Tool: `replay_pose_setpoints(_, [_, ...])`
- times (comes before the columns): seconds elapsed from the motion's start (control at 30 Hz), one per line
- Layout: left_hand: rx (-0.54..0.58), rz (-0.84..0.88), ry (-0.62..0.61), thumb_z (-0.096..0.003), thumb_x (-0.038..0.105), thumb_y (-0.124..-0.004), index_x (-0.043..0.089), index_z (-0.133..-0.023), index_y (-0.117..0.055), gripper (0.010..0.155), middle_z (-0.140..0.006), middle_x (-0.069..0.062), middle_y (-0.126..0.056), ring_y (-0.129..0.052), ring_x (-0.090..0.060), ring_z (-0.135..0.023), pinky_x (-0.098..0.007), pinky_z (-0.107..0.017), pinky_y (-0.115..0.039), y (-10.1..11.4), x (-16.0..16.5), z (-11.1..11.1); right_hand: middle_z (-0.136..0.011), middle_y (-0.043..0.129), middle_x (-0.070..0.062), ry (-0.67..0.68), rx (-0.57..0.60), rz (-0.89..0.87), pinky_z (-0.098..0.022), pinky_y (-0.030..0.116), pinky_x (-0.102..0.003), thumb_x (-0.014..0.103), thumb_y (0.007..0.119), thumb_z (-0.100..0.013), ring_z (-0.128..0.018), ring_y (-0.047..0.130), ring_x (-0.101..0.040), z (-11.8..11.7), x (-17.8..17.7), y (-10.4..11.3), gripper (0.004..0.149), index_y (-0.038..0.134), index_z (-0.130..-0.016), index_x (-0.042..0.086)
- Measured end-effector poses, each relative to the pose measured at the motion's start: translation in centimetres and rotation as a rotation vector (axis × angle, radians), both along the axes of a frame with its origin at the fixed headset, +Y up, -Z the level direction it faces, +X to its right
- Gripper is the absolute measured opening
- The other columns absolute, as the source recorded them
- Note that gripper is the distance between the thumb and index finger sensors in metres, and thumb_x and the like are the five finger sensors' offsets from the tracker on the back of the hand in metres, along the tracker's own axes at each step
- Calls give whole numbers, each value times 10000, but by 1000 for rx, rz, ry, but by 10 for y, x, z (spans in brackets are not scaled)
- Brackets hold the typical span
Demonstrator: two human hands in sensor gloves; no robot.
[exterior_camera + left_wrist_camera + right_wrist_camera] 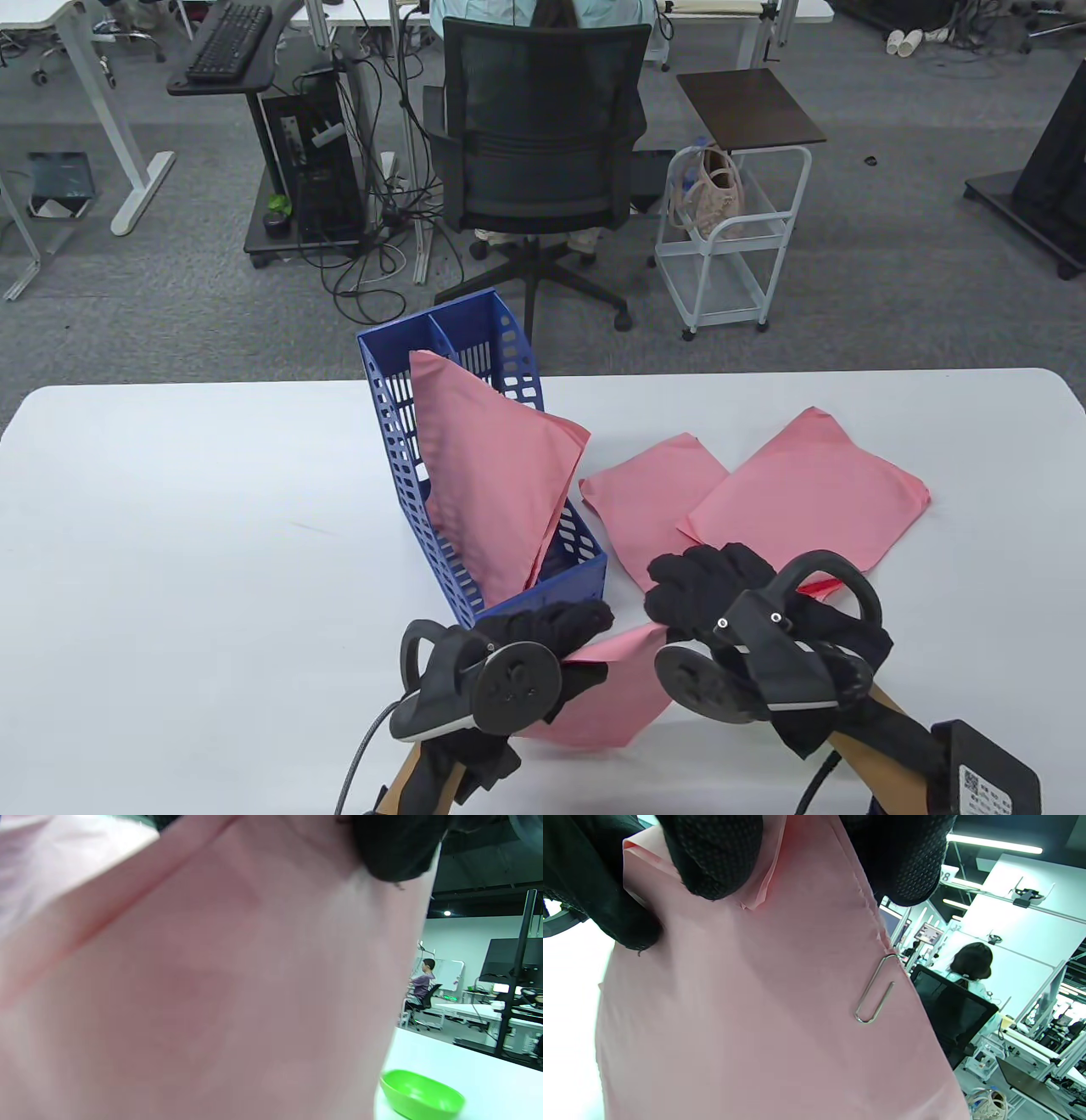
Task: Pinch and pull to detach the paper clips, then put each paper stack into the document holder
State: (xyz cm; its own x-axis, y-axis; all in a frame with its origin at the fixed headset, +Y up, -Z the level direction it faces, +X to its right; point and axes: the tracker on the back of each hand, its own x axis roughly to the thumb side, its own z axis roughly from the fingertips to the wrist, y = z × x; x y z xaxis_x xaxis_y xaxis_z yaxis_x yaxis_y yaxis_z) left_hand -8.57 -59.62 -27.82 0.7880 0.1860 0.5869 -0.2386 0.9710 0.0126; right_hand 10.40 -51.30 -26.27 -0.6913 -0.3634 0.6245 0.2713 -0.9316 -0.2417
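Observation:
Both hands hold one pink paper stack [607, 692] above the table's front edge. My left hand [547, 628] grips its left side, and its fingertip [394, 849] lies on the sheet [212, 984]. My right hand [700, 586] pinches the stack's upper right part, with the fingers [712, 853] curled over the paper [755, 1027]. A silver paper clip [876, 993] sits on the stack's edge, below the right fingers. The blue document holder [399, 450] stands just behind my left hand with a pink stack [501, 475] leaning inside it.
Two more pink stacks [653, 501] [814, 492] lie overlapping on the white table [170, 552], right of the holder. A green bowl [420, 1099] sits on the table in the left wrist view. Beyond the far edge a person sits in an office chair [539, 136].

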Motion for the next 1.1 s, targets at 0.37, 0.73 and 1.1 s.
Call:
replay_pose_setpoints(0.37, [-55,107,10,-543,399,-711,295,-947,-798,427,-821,22,-995,-1073,-156,-637,-351,-534,-892,3,-19,-8,-1114,674,-137,136,27,-513,-736,695,-473,432,541,-588,-977,784,-360,-7,33,17,520,591,-1056,210])
replay_pose_setpoints(0.73, [-94,232,5,-542,396,-709,310,-944,-810,422,-832,17,-1000,-1072,-179,-659,-375,-548,-886,12,-45,-10,-1088,700,-159,160,-16,-751,-677,761,-438,530,613,-519,-907,851,-350,-27,61,-10,644,584,-1065,189])
replay_pose_setpoints(1.1, [-84,223,11,-547,382,-696,294,-952,-807,430,-833,-1,-1001,-1073,-187,-653,-370,-539,-892,12,-48,-9,-848,915,-41,70,-41,-589,-476,842,-292,420,689,-543,-607,1010,-197,-30,56,-18,368,760,-871,268])
